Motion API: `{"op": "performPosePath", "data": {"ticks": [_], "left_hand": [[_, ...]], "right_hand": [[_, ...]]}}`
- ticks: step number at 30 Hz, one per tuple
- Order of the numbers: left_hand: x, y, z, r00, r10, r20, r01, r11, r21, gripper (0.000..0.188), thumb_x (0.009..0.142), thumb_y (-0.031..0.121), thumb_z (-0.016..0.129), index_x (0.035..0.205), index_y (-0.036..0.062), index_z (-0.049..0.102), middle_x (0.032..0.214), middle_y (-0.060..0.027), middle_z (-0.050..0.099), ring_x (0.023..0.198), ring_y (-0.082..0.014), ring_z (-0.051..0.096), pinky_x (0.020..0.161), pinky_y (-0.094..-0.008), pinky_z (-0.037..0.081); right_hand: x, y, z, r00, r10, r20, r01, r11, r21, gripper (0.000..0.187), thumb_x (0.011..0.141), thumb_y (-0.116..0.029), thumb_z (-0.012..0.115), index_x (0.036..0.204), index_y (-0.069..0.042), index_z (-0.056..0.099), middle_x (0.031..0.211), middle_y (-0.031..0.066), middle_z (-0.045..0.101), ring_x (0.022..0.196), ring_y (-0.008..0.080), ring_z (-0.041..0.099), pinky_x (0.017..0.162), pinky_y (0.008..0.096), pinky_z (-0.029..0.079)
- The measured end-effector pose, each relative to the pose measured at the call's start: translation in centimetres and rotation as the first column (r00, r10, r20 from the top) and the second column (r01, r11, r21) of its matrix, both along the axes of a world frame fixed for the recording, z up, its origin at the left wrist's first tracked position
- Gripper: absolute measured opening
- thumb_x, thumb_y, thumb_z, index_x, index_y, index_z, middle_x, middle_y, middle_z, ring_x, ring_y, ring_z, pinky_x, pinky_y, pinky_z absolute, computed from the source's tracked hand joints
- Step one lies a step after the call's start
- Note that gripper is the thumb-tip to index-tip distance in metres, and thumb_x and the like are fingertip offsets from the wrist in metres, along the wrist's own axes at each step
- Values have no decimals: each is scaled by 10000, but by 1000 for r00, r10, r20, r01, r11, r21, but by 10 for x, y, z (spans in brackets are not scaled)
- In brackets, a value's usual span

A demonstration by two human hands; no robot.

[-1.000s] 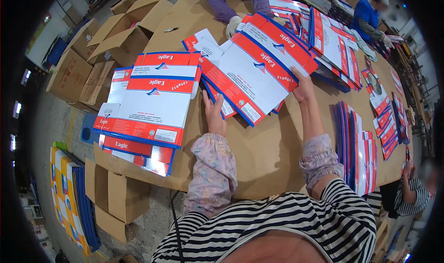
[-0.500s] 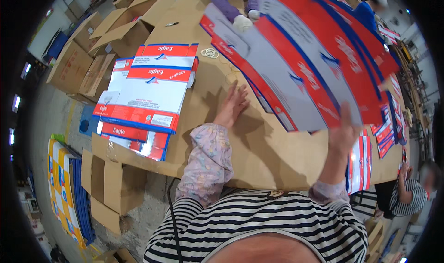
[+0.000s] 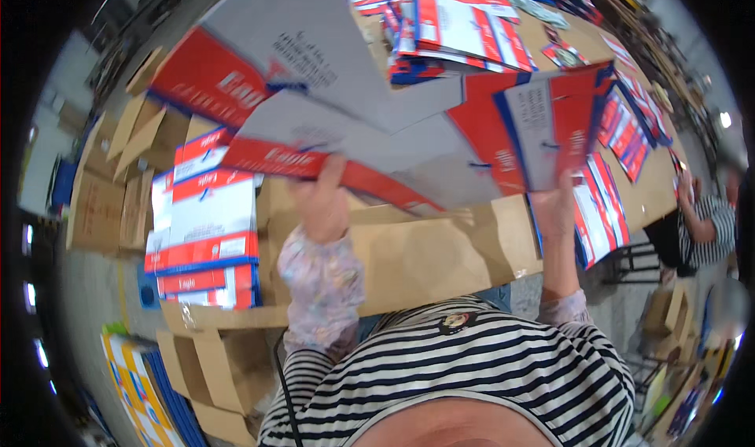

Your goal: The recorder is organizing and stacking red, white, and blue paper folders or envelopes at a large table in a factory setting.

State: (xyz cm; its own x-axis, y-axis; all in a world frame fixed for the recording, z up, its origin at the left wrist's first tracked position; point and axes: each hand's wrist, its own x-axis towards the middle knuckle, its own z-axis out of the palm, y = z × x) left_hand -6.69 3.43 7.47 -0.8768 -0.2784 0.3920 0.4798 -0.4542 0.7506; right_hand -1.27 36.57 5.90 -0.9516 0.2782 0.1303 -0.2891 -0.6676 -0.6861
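A fanned-out bunch of flat printed cartons [image 3: 370,144], white with red bands and blue edges, is held up above the table between my hands. My left hand [image 3: 324,207] has its fingers closed on the bunch's lower left edge. At the right end, my right hand [image 3: 555,207] grips the lower corner, its fingers partly hidden by the cartons. To the left of my left hand, a pile of similar flat cartons [image 3: 212,219] lies on the table. Another pile of them [image 3: 602,211] rests on the table just right of my right hand.
The brown table [image 3: 401,262] curves away to the right. More flat cartons [image 3: 464,30] are heaped at its far side. Open brown boxes [image 3: 102,187] stand at the left, and another open box [image 3: 216,368] is below the near left edge. A person in stripes [image 3: 704,227] sits at the right.
The carton bunch has swung left and lower in front of me. My left hand, earlier empty and spread, has taken hold of it. My view has turned, showing the far heap.
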Motion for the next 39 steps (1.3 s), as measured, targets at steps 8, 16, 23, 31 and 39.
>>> {"op": "performPosePath", "data": {"ticks": [8,16,23,31,39], "left_hand": [[18,-19,-18,992,-24,-123,-31,903,-429,649,754,188,822,1277,35,470,1250,-118,558,1098,-219,574,953,-389,479],[25,9,-19,989,-110,-98,89,977,-192,499,731,-70,757,1182,4,556,1124,-105,623,1004,-220,619,899,-341,508],[21,-4,-16,985,-66,-160,14,952,-307,387,859,95,715,1197,-2,554,1083,-64,637,956,-169,612,863,-316,493],[18,14,-95,973,53,225,41,918,-394,291,954,214,615,1153,3,582,948,-10,630,807,-102,569,719,-268,479],[42,8,-87,948,170,269,-56,921,-385,272,944,183,625,1132,-6,572,964,-50,657,854,-152,613,777,-294,495]], "right_hand": [[14,25,-39,936,-332,118,258,874,412,787,967,-401,537,1546,-125,81,1533,141,296,1406,248,311,1148,387,233],[11,-12,-29,974,-106,199,58,971,233,729,983,-605,291,1407,-28,427,1253,135,590,1156,237,566,1021,385,418],[4,-14,-31,992,-66,109,27,945,326,704,1001,-567,298,1360,17,456,1117,121,648,1019,199,626,941,331,464],[-7,-7,-116,876,-391,282,249,867,431,587,1018,-473,376,1274,26,548,1181,107,621,1087,199,578,978,333,426],[28,-5,-109,989,-118,85,6,619,786,458,1026,-299,417,1300,60,496,1228,138,579,1213,226,508,1052,345,357]]}}
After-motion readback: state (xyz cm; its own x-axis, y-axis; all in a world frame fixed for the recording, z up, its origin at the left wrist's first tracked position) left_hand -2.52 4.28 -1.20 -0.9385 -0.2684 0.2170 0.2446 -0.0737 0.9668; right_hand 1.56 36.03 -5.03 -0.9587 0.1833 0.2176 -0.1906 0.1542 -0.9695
